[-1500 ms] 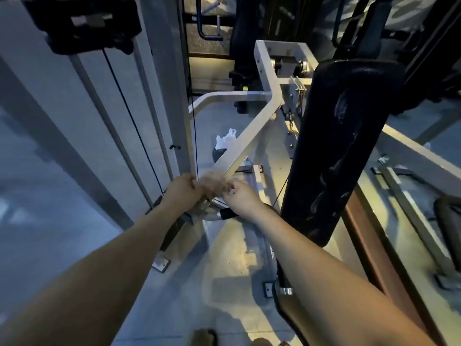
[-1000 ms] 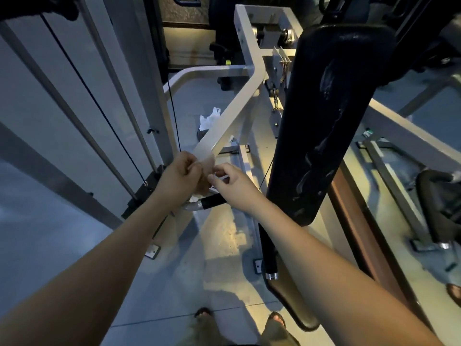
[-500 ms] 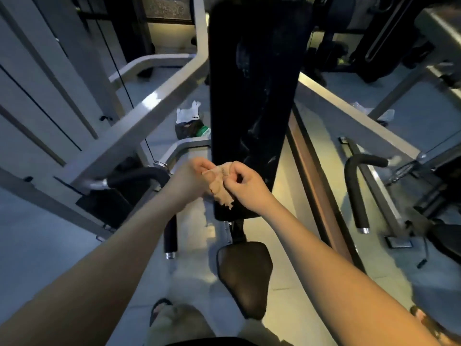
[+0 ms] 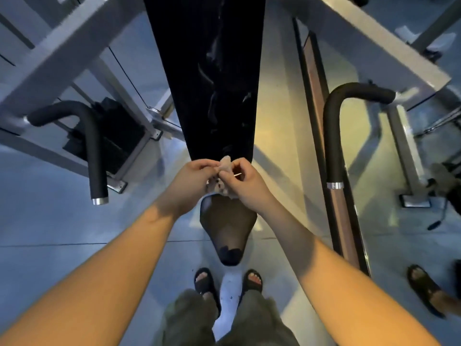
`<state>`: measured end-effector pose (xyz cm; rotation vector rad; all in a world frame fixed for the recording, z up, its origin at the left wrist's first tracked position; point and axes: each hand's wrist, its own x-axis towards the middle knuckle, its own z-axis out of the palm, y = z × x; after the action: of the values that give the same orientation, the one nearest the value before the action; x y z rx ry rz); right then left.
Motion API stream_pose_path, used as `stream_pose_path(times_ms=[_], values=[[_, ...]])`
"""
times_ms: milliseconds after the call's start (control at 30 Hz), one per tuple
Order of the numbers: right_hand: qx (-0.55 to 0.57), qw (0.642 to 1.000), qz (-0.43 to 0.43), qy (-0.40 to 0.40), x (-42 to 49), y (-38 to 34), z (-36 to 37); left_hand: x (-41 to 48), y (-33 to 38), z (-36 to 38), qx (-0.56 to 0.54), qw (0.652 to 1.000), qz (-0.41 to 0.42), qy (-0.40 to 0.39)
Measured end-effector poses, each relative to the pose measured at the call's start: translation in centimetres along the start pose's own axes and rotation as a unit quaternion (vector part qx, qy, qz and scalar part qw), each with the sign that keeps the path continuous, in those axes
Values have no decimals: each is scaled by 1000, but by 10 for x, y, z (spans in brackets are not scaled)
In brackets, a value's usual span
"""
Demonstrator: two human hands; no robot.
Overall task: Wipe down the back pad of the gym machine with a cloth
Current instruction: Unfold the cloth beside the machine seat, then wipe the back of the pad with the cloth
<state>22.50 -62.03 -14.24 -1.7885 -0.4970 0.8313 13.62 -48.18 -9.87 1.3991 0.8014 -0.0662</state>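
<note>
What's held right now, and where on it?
Crumpled cloth, pinched by both hands: left hand on its left side, right hand on its right, near the back pad.

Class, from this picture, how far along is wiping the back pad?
Done: cloth fetched. In hand: left hand and right hand pinch it, bunched, by the lower end of the back pad. Left: pale streaks mark the pad, so wiping seems barely begun.

Cloth (image 4: 225, 164) now before back pad (image 4: 212, 71), perhaps touching

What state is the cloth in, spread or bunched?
Bunched up: the cloth is a crumpled wad pinched between the left hand and right hand.
</note>
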Motion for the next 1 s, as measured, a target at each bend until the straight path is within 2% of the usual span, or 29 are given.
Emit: stream_pose_path(times_ms=[233, 367, 533, 733, 833, 933, 1000], values=[[-18, 998, 42, 42, 23, 81, 26, 56, -97, -17, 39, 997, -28, 62], [-28, 997, 36, 68, 54, 141, 31, 103, -158, -35, 54, 995, -7, 80], [-34, 993, 1, 111, 98, 212, 36, 178, -216, -48, 79, 982, 39, 169], [-31, 992, -17, 123, 117, 251, 32, 244, -238, -49, 60, 955, 82, 278], [-45, 987, -61, 144, 125, 263, 24, 266, -243, -53, 49, 955, 95, 277], [-44, 982, -92, 157, 135, 272, 18, 282, -237, -66, -7, 967, 141, 213], [-46, 979, -110, 164, 141, 277, 17, 294, -236, -76, 0, 970, 161, 180]])
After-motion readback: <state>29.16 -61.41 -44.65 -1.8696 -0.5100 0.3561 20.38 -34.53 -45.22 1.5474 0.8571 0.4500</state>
